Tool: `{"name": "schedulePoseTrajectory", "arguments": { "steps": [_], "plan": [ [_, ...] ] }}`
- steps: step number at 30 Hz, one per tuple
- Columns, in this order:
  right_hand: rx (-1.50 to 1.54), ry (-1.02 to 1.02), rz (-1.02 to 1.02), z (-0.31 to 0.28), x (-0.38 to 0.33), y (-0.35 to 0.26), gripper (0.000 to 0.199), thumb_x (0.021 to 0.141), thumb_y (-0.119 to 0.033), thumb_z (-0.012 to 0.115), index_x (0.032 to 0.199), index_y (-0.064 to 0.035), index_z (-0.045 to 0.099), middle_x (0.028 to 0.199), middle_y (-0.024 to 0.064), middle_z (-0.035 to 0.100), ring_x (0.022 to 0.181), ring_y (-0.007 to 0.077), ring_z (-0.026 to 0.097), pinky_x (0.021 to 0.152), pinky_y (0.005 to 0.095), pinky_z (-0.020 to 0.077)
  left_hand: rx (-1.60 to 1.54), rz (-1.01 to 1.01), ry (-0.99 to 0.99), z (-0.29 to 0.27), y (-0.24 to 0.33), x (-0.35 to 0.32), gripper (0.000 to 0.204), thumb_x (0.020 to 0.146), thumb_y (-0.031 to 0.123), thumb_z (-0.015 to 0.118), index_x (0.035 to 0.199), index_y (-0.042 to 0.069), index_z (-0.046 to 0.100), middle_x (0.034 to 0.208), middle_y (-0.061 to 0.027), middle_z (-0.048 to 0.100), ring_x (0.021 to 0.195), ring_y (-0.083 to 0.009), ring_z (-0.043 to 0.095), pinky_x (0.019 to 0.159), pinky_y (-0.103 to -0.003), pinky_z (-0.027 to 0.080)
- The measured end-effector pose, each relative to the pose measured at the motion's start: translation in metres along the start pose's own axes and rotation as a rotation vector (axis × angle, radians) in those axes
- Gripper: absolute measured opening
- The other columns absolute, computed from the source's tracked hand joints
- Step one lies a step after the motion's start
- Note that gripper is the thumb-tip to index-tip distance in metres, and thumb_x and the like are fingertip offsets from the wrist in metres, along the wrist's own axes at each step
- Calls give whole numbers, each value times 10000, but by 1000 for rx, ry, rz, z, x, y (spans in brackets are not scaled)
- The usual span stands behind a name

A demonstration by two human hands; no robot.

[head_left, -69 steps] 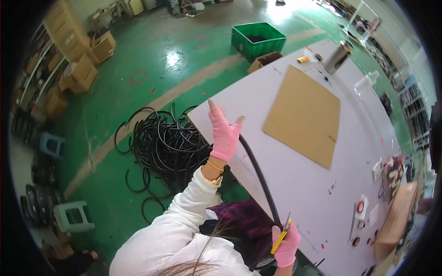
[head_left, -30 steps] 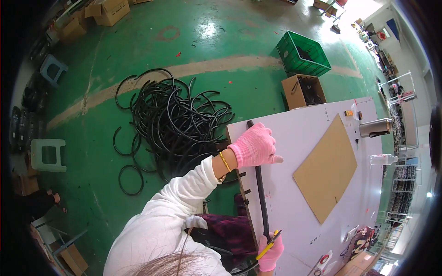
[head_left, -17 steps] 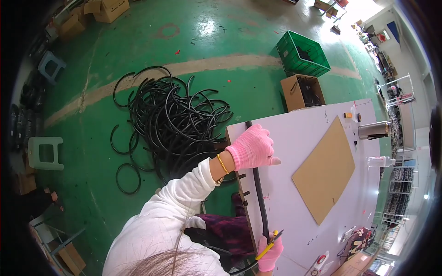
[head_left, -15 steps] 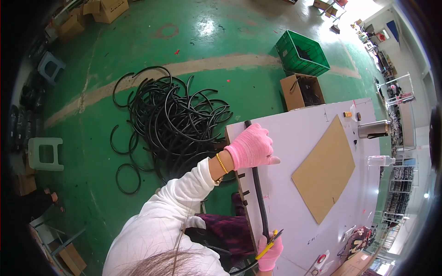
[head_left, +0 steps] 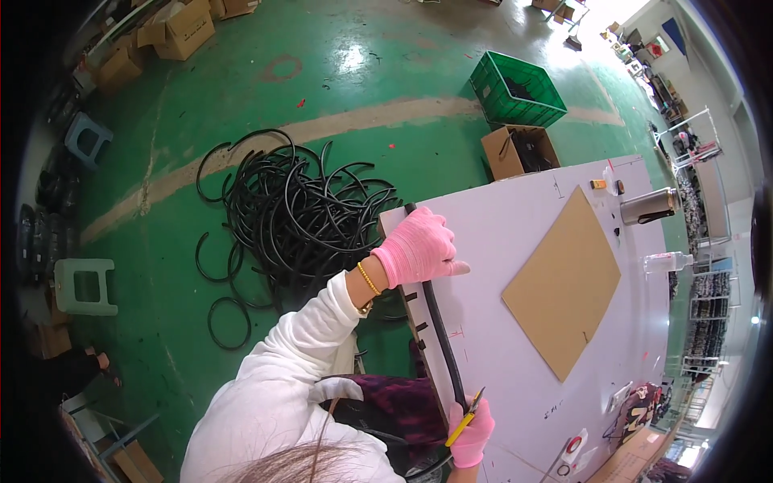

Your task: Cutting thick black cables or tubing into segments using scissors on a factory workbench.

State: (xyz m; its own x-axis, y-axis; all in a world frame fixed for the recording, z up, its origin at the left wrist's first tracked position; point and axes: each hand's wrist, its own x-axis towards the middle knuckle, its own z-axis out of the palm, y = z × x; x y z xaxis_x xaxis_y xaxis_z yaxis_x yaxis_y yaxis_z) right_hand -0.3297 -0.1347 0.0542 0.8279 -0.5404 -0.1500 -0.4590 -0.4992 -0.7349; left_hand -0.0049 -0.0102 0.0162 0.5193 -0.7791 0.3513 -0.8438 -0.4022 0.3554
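Both my hands wear pink gloves and lie along a black rubber tube [head_left: 441, 338] near the left edge of a white-topped table. My left hand [head_left: 420, 248] is closed over the tube close to its far end, which pokes out just beyond the fingers. Nearer to me, my right hand [head_left: 473, 433] grips a pair of yellow-handled cutters [head_left: 465, 419], their tips pointing up and away from me. The tube also passes at this hand, and its near part curves down below the table edge. How firmly those fingers hold the tube is hidden.
A tan board [head_left: 564, 286] lies on the white table [head_left: 491, 209]. Along the far right are a steel flask [head_left: 648, 206] and a plastic bottle [head_left: 667, 262]. A tape roll [head_left: 572, 445] sits near me. Black tubes [head_left: 302, 209] pile on the floor; a carton [head_left: 515, 153] and green crate [head_left: 515, 88] stand beyond.
The view has shifted slightly, so table and hands appear a little to the left. The cutters have turned in my right hand, and their tips look closer together. Both hands remain at the tube.
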Motion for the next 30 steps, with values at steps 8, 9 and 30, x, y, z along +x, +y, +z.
{"name": "schedulePoseTrajectory", "arguments": {
  "steps": [8,9,30],
  "plan": [
    [-50,-7,-87,-1,-1,9,123,802,-42,682,883,-10,595,604,39,537,539,90,493,523,253,421,18,11,6,2,1,-3,512,857,497,579,514,119,616,594,-12,552,695,-218,536,745,-370,376],
    [-46,-2,-85,-2,-1,9,123,802,-42,682,883,-10,595,604,39,537,539,90,493,523,253,421,15,13,14,2,1,-4,514,859,494,580,511,118,610,592,-12,548,691,-218,532,744,-370,374],
    [288,-26,154,-3,-12,15,201,861,-97,696,996,11,593,643,13,492,581,89,447,538,258,413,189,-56,-35,15,10,-5,720,870,459,591,1472,137,359,1523,-197,303,1416,-337,271,1167,-461,170]
  ]
}}
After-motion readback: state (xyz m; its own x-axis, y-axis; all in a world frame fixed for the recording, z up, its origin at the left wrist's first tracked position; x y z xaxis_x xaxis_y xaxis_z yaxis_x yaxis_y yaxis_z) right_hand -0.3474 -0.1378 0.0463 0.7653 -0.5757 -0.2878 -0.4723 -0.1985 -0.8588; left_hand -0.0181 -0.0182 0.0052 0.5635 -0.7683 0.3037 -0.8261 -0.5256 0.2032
